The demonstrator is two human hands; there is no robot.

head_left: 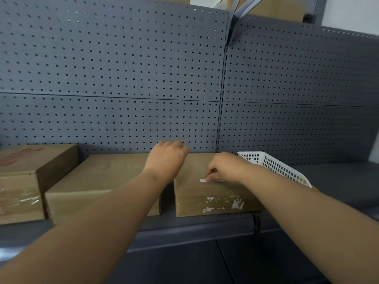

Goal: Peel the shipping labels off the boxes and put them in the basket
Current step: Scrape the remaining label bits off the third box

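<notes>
We are mid-peel: our left hand (167, 155) presses flat on the box (196, 171) on the shelf (205, 226) while our right hand (223, 168) pinches the white label (205, 180) at its top edge, which next needs a slow pull toward the basket (272, 165) just beside it.

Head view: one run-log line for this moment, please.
left hand: steadying box | right hand: pinching label | basket: right of box

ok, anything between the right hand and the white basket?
Nothing in the head view. The right hand pinches a white label strip on the right box; the basket sits directly behind the wrist, with no object showing between.
</notes>
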